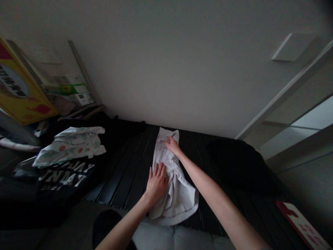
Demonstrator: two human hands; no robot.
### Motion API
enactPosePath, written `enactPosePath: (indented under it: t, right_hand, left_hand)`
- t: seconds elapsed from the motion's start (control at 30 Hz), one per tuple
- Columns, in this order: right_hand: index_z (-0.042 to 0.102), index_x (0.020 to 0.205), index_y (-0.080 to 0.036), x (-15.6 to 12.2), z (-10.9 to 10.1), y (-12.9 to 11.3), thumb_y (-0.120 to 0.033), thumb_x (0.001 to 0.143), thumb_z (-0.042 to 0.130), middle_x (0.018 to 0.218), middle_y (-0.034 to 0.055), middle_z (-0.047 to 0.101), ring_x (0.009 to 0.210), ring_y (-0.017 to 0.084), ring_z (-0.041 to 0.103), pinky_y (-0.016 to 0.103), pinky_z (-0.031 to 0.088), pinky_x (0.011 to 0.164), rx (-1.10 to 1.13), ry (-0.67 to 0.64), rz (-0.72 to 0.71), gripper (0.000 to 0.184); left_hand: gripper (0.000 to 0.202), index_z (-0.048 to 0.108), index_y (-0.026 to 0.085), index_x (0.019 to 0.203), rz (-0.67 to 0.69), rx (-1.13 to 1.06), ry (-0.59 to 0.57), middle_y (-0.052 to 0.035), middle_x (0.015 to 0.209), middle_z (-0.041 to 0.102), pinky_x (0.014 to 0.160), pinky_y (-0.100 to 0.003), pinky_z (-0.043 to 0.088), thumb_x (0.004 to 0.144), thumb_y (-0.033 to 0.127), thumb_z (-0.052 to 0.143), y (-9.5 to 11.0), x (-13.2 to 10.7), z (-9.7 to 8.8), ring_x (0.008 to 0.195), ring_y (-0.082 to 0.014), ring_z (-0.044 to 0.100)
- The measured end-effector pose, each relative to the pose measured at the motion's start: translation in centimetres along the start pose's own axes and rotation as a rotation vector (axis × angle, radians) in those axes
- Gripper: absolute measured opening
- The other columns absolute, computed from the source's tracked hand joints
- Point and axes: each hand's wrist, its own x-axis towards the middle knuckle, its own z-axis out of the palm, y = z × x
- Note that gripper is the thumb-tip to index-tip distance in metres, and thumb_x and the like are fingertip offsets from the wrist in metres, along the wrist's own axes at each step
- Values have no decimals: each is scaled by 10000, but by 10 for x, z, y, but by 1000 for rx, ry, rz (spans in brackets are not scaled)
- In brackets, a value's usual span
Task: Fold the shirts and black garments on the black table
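Note:
A light grey garment (179, 205), wrinkled and gathered near its middle, lies lengthwise on a black slatted surface (135, 177). Its lower part flares wide toward me, while the upper part is narrow and reaches close to the wall. I cannot tell its exact kind. My left hand (156, 183) presses flat on the left side of the cloth, fingers spread. Farther up, my right hand (172, 145) has its fingers curled and pinched at the upper part of the garment. The cloth under both hands is partly hidden.
To the left, a white printed garment (75, 144) lies on black clothing with pale lettering (67, 177). A dark folded cloth (239, 165) sits at the right, with a red-edged box (303, 222) nearer me. A pale wall (177, 69) rises behind; a yellow package (23, 86) stands far left.

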Motion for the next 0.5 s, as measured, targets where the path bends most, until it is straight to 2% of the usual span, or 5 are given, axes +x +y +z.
enactPosePath:
  t: [0.07, 0.17, 0.37, 0.43, 0.5]
  right_hand:
    - [498, 1291, -97, -15, -9, 10, -208, 938, 466, 1276, 135, 611, 1203, 162, 556, 221, 391, 976, -12, 36, -20, 371]
    - [563, 1203, -89, -50, -23, 25, -212, 895, 534, 1219, 165, 622, 1194, 210, 551, 269, 380, 994, -52, 48, -8, 334]
    - [568, 1156, -129, -150, -34, 38, -418, 828, 608, 1152, 175, 627, 1093, 260, 612, 296, 436, 865, -219, -153, 64, 439]
    - [552, 1167, -139, -178, -37, 37, -401, 798, 631, 1122, 166, 639, 1043, 270, 637, 300, 453, 808, -260, -213, 59, 460]
    - [548, 1166, -156, -199, -41, 33, -292, 809, 603, 1068, 140, 664, 956, 257, 667, 296, 460, 748, -314, -229, 62, 386]
  left_hand:
    - [543, 372, 170, 1463, 2, 11, 14, -111, 1564, 300, 1173, -587, 209, 952, 349, 335, -1, -3, 1, 1464, -318, 194]
    - [530, 379, 170, 1457, 5, 28, 34, -112, 1561, 312, 1169, -586, 219, 949, 319, 342, -1, -9, 1, 1464, -321, 198]
    - [510, 381, 197, 1451, 66, 16, -4, -116, 1550, 341, 1170, -565, 229, 946, 263, 350, 6, -35, -3, 1456, -290, 240]
    - [514, 373, 241, 1458, 105, -1, -45, -91, 1558, 331, 1171, -574, 221, 944, 241, 349, 8, -47, -7, 1458, -276, 237]
    - [533, 365, 274, 1463, 153, -13, -85, -66, 1557, 334, 1171, -598, 196, 933, 214, 356, 10, -58, -9, 1461, -271, 229]
